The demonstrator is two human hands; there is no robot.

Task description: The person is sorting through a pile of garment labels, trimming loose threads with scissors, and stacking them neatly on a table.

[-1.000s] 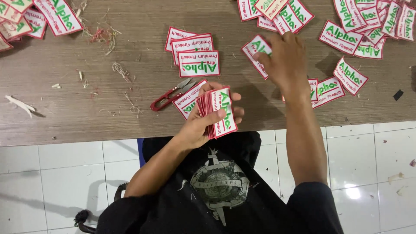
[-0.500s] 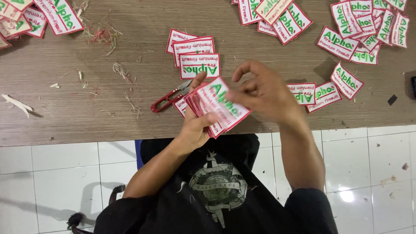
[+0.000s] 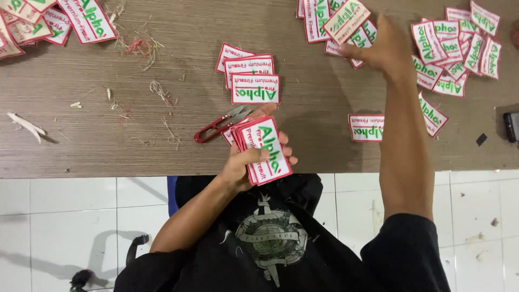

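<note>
2 bare hands work over a wooden table (image 3: pixel 135 140): the left hand (image 3: pixel 246 162) pinches a fanned stack of patches (image 3: pixel 264 150) near the table's near edge, just right of red snips (image 3: pixel 216 125). Far right, the right hand (image 3: pixel 381 48) presses its fingers on a heap of patches (image 3: pixel 457 54), thumb touching one tilted patch (image 3: pixel 346 20)

Garment workshop: patches (image 3: pixel 254 89), thread snips (image 3: pixel 219 125), trimmings (image 3: pixel 141 47)
</note>
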